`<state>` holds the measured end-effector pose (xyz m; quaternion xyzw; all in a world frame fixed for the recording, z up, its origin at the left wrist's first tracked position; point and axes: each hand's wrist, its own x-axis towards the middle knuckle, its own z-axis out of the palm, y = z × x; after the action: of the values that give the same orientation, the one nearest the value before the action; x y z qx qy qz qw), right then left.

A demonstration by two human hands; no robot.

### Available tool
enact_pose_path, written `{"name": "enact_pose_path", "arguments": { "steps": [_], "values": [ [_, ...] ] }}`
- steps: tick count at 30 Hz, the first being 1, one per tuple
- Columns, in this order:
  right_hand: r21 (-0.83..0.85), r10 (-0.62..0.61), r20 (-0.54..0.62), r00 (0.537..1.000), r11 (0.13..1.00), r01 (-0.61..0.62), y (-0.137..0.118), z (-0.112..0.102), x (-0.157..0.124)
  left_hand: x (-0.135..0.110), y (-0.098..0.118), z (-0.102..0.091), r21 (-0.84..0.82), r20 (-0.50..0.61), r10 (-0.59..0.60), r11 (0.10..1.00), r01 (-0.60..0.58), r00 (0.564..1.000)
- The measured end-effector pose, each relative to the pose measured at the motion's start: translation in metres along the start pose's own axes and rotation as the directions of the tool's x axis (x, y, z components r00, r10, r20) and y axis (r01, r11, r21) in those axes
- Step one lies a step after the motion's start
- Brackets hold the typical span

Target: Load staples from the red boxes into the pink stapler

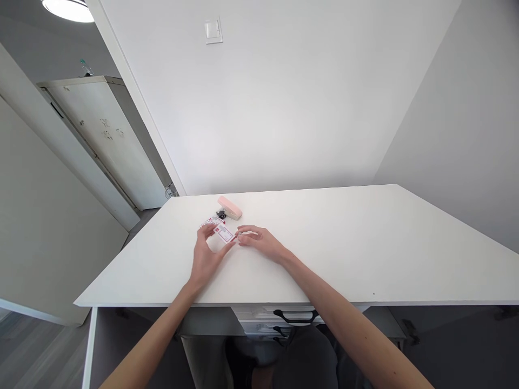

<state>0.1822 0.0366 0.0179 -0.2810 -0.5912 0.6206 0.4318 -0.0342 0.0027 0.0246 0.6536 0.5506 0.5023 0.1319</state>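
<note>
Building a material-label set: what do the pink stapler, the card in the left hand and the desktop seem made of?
Pink stapler: probably plastic cover, satin, by its even color and soft shading.
Card: likely paper or cardstock, thin, flat, red-printed; any lamination can't be told.
Desktop: perhaps laminated board, smooth, uniform white, low-gloss.

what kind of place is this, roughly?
Likely a small office or study corner: a white desk against a plain wall, a drawer unit beneath it, and a pink stapler on top.
</note>
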Motion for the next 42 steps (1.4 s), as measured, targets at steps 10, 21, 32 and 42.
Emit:
{"name": "enact_pose_path", "arguments": {
  "steps": [10,21,32,42],
  "values": [
    [0.374,0.022,0.006,1.000,0.927,-0.023,-0.004,-0.014,0.009,0.017,0.020,0.053,-0.596,0.274,-0.176,0.740,0.310,0.946],
    [0.422,0.063,0.146,0.987,0.899,-0.119,-0.002,-0.015,0.010,0.023,0.016,0.049,-0.771,0.334,-0.292,0.462,0.438,0.896],
    [0.300,0.041,-0.112,0.993,0.954,-0.006,-0.001,-0.018,0.006,0.024,0.010,0.049,-0.851,0.228,-0.355,0.379,0.363,0.907],
    [-0.016,-0.102,-0.284,0.953,0.995,0.102,-0.004,-0.014,0.006,0.020,0.014,0.050,-0.782,0.233,-0.261,0.523,0.340,0.937]
  ]
}}
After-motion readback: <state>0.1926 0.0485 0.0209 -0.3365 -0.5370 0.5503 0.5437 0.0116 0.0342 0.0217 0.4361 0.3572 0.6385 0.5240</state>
